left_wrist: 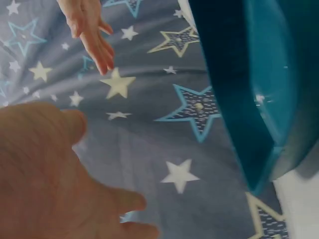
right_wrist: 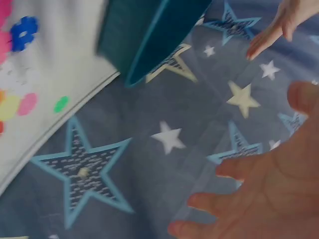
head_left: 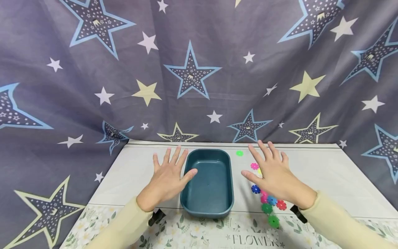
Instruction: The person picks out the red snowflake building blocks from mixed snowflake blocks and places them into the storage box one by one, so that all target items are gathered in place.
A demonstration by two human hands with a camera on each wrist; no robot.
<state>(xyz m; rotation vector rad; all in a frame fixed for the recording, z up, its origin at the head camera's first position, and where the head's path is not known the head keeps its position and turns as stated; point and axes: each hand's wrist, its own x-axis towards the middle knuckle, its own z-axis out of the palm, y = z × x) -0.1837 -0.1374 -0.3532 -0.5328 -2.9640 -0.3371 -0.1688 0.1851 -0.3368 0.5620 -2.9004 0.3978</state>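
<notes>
My left hand [head_left: 168, 178] hovers with spread fingers over the left edge of a dark teal plastic bin [head_left: 206, 211], holding nothing. To the right of the bin, my right hand [head_left: 275, 174] is likewise spread, above a scatter of flower-shaped plastic discs. Among them are a blue disc [head_left: 255, 189], a red disc [head_left: 281, 205], a pink disc [head_left: 254, 166] and a green disc [head_left: 273, 221]. Some discs lie partly hidden under the right hand. In the left wrist view the bin's wall [left_wrist: 224, 99] rises beside the left hand [left_wrist: 50, 174]. The right wrist view shows the right hand's [right_wrist: 264, 199] bare palm.
A white table [head_left: 118, 176] carries a flower-printed cloth [head_left: 174, 231] along its near side. A bright green disc [head_left: 239, 153] lies near the back edge. Behind and at both sides hangs a grey curtain [head_left: 230, 79] with stars.
</notes>
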